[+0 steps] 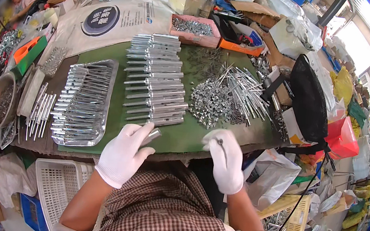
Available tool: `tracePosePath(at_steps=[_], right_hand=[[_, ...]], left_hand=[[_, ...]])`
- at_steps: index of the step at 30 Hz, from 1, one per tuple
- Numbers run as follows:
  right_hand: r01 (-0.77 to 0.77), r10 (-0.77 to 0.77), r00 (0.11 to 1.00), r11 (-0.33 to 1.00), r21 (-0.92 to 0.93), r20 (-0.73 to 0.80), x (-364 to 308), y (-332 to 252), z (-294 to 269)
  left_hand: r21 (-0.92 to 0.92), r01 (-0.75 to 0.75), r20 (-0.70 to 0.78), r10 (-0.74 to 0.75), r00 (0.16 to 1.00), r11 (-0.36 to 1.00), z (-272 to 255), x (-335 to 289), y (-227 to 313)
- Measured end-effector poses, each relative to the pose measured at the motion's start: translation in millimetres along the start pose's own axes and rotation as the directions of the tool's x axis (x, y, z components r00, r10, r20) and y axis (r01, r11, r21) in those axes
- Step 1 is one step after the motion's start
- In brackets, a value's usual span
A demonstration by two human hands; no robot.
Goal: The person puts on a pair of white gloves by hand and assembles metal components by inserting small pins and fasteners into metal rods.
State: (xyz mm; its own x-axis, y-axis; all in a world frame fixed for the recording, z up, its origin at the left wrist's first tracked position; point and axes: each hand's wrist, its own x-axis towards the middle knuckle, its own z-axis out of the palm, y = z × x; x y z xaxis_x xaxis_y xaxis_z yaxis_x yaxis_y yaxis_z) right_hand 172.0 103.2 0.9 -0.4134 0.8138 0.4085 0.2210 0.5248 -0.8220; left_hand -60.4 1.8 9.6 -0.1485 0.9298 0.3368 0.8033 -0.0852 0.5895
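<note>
My left hand (pixel 125 153), in a white glove, is closed around a shiny metal tube (pixel 152 136) at the front edge of the green table mat. To the right, my gloved right hand (pixel 223 160) is curled shut on a small metal part (pixel 220 142) with a round, dark end; its fingertips are blurred and hide the rest. Just beyond my left hand lies a long stack of metal tubes with thin rods (pixel 158 79) sticking out to the left. Small silver fittings (pixel 207 102) are heaped beyond my right hand, beside loose thin rods (pixel 249 93).
A metal tray (pixel 108 105) of rod assemblies stands left of the stack. Behind are a pink box (pixel 211 39) of small parts and an orange box (pixel 245 47). A black mesh chair back (pixel 308 99) rises at right. White (pixel 52 182) and yellow (pixel 300 219) baskets sit below the table.
</note>
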Motion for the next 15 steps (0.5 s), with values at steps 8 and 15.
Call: tracePosePath(at_steps=[8, 15], right_hand=[[-0.735, 0.52, 0.674, 0.548, 0.4, 0.524, -41, -20, 22], [-0.678, 0.473, 0.735, 0.494, 0.545, 0.486, -35, -15, 20]], left_hand=[[0.052, -0.014, 0.181, 0.004, 0.984, 0.999, -15, -3, 9], [0.397, -0.253, 0.404, 0.079, 0.911, 0.882, 0, 13, 54]])
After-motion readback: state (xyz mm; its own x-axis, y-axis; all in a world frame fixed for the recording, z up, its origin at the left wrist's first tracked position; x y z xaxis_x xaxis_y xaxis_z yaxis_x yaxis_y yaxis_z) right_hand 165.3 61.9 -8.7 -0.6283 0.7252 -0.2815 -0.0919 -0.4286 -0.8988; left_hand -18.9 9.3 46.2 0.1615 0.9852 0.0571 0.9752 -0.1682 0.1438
